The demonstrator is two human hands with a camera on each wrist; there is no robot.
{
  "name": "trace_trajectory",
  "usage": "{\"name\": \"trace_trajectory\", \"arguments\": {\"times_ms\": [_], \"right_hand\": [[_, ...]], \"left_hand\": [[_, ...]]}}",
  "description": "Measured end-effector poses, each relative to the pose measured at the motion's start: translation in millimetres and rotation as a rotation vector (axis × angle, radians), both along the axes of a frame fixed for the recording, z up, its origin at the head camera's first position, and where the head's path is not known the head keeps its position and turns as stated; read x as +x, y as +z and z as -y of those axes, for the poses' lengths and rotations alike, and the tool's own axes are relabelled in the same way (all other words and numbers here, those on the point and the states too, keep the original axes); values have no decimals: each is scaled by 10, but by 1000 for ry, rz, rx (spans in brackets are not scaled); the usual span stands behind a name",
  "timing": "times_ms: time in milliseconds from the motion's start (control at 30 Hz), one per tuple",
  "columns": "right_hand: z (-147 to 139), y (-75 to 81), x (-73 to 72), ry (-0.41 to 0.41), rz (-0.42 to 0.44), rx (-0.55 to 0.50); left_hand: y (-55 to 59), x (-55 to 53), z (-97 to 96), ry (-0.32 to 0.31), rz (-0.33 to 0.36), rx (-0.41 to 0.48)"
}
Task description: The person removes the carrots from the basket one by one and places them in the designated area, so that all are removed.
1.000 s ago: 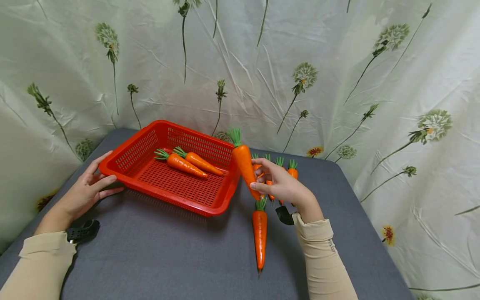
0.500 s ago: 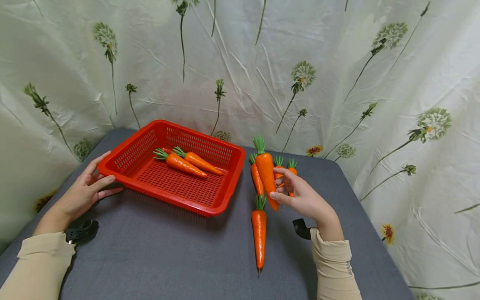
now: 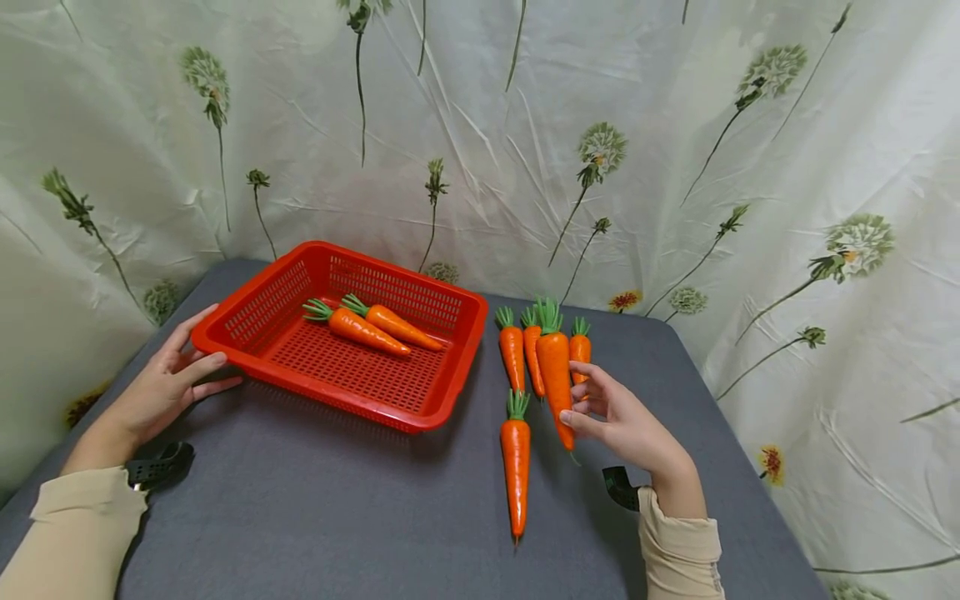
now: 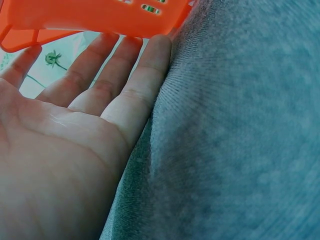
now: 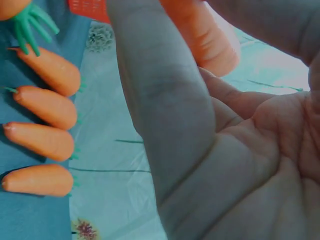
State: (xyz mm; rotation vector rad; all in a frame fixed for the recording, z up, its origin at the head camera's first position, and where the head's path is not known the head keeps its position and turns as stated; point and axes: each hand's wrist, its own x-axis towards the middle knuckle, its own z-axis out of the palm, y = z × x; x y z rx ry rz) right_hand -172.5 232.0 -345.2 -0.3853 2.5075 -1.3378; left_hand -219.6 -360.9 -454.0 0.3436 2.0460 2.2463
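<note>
My right hand (image 3: 626,425) pinches an orange carrot (image 3: 553,367) with a green top between thumb and fingers, tip down, above the table. In the right wrist view, fingers partly cover this carrot (image 5: 220,47). Behind and beside it several carrots lie in a row, among them a left one (image 3: 512,354) and a right one (image 3: 580,346). Nearer me lies a single carrot (image 3: 515,475). My left hand (image 3: 161,383) touches the left end of a red plastic basket (image 3: 322,383), its fingers fairly straight against the wall (image 4: 90,15). Two carrots (image 3: 367,331) lie inside the basket.
Grey cloth covers the table (image 3: 337,517). A pale curtain (image 3: 495,150) printed with dandelions hangs behind and along both sides. The table's right edge runs beyond my right hand.
My right hand has carried the carrot right and toward me, from beside the basket's right rim to over the row of carrots. My left hand stays at the basket.
</note>
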Motion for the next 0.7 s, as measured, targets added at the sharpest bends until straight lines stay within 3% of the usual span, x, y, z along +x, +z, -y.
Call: {"name": "trace_trajectory", "arguments": {"times_ms": [400, 700], "right_hand": [[-122, -165, 184, -49, 54, 18], [-139, -324, 270, -46, 137, -44]], "left_hand": [[-14, 1, -10, -8, 1, 14], [-3, 0, 12, 5, 5, -2]]}}
